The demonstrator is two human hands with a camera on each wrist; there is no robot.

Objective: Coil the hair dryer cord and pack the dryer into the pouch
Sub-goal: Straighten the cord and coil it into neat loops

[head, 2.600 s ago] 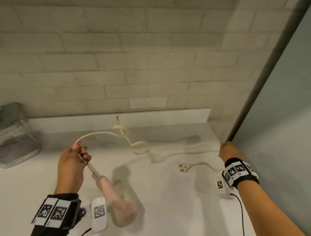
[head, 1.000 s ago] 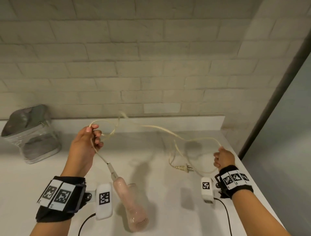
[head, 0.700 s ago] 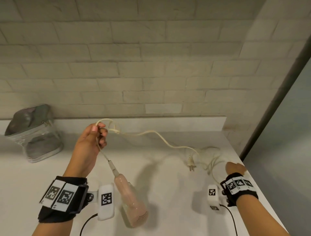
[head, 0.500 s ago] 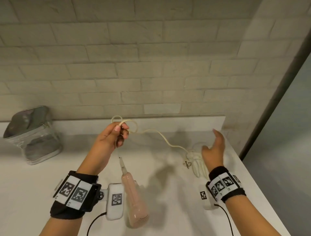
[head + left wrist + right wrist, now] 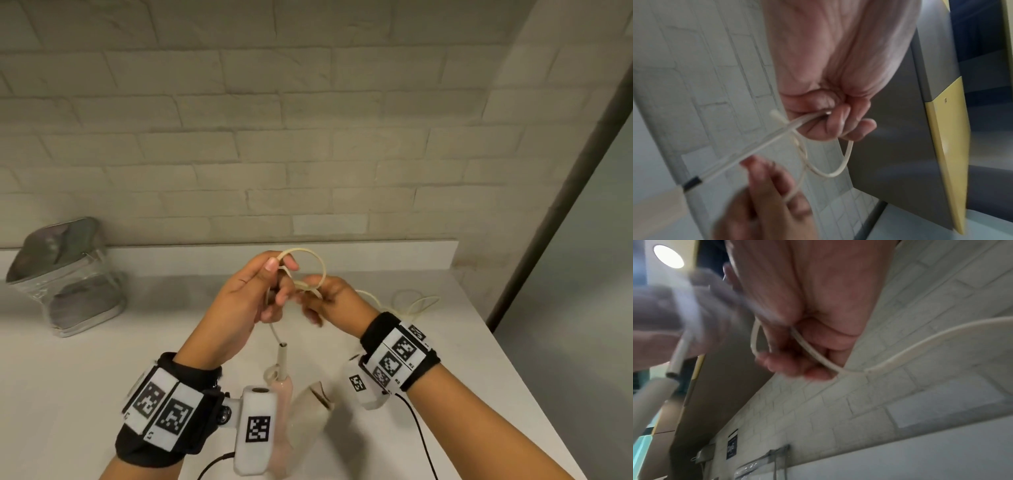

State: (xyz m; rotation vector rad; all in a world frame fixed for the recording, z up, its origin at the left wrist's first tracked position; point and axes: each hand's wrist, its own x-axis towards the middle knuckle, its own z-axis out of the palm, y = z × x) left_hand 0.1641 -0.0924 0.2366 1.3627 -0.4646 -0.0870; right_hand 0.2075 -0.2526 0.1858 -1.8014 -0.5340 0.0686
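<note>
My left hand [image 5: 274, 291] grips loops of the cream cord [image 5: 310, 255] above the counter; the left wrist view shows its fingers [image 5: 836, 125] curled round the cord [image 5: 840, 170]. My right hand [image 5: 322, 298] meets it from the right and pinches the cord [image 5: 813, 352] between curled fingers [image 5: 795, 365]. The pink hair dryer [image 5: 284, 394] hangs below on the cord, partly hidden by the left wrist camera. Slack cord [image 5: 411, 305] lies on the counter at the right. The clear pouch [image 5: 68, 277] stands at the far left by the wall.
The white counter [image 5: 102, 370] runs to a brick-tiled wall [image 5: 274, 137] behind, with a low ledge [image 5: 394, 253] along it. A dark post [image 5: 561, 198] and a drop-off bound the counter on the right. Black camera cables [image 5: 421, 435] trail from both wrists.
My right hand let go of the far cord, swung left and took hold of the cord beside my left hand. The left hand rose toward the centre with more loops; the dryer followed.
</note>
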